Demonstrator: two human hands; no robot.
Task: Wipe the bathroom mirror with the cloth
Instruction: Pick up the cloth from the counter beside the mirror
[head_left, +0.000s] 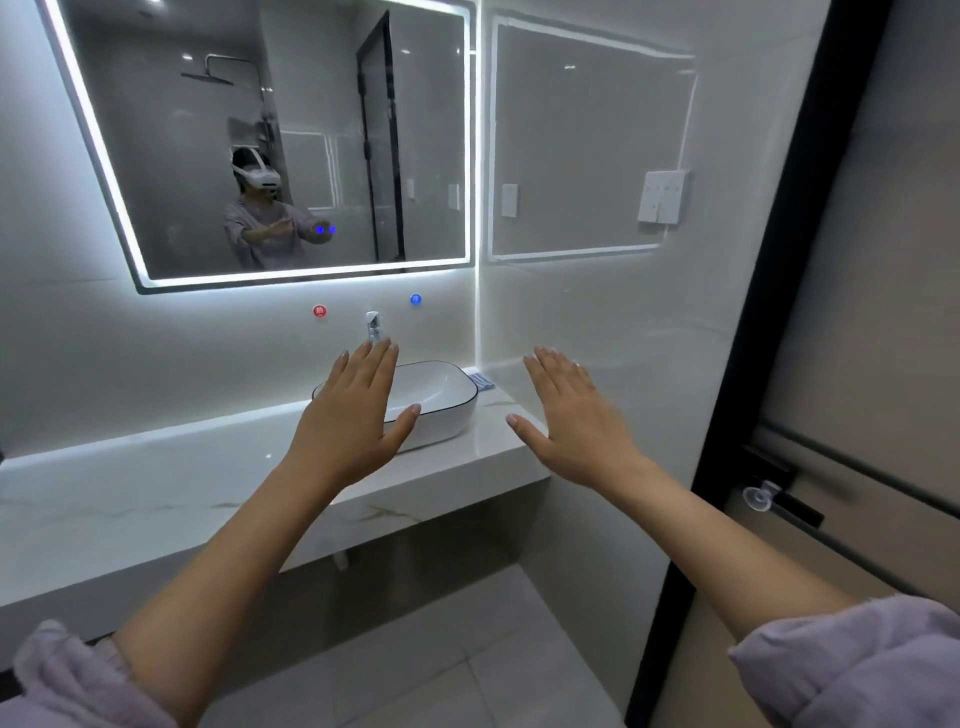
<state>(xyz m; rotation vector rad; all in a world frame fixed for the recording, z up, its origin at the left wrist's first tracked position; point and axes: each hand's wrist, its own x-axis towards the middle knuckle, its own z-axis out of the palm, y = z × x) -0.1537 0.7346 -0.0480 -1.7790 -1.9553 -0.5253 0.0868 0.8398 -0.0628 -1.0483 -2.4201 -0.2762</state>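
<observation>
The bathroom mirror (322, 104) hangs on the back wall, edged by a bright light strip, and reflects a person wearing a headset. A folded blue-and-white cloth (481, 381) lies on the counter just right of the basin, against the wall corner. My left hand (356, 415) is stretched out flat, palm down, over the basin's near left side, fingers apart and empty. My right hand (574, 415) is stretched out the same way, over the counter's right end, near the cloth but not touching it. Both hands are well below the mirror.
A white basin (447, 400) sits on the marble counter (156, 483), with a chrome tap (373, 327) behind it and red and blue wall buttons above. The right wall carries a white switch plate (665, 197). A dark door frame (769, 260) stands at right.
</observation>
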